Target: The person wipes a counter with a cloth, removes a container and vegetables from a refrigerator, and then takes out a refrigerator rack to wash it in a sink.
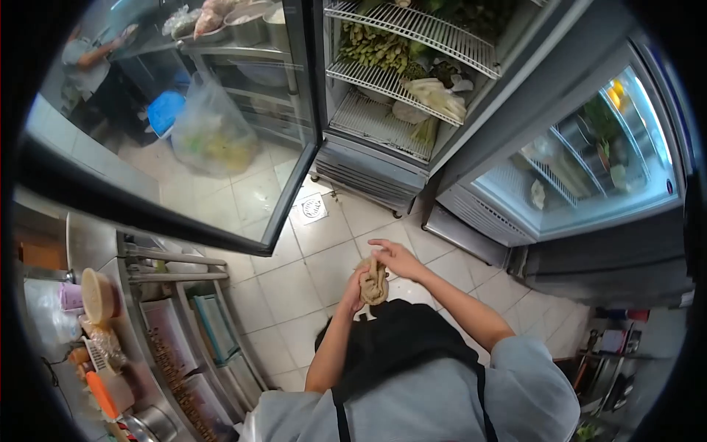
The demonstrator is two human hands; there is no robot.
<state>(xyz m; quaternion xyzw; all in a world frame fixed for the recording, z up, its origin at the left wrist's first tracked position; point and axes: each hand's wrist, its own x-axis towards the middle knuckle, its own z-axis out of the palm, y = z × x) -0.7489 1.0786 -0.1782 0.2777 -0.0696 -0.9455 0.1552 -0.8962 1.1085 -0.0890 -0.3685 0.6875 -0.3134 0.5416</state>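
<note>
In front of the black apron, low over the tiled floor, a crumpled beige-brown cloth-like thing [375, 286] is between my two hands. My left hand [355, 287] is closed round its left side. My right hand [394, 258] is at its upper end, with the index finger stretched out to the left and the other fingers bent against the thing. What the thing is exactly is too small to tell.
An open glass door [283, 214] stands at the left of a fridge with vegetables on wire shelves [412, 96]. A closed lit fridge [589, 162] is at right. Steel shelving [177, 272] stands left. Through the glass show a plastic bag [213, 132] and a person [92, 62].
</note>
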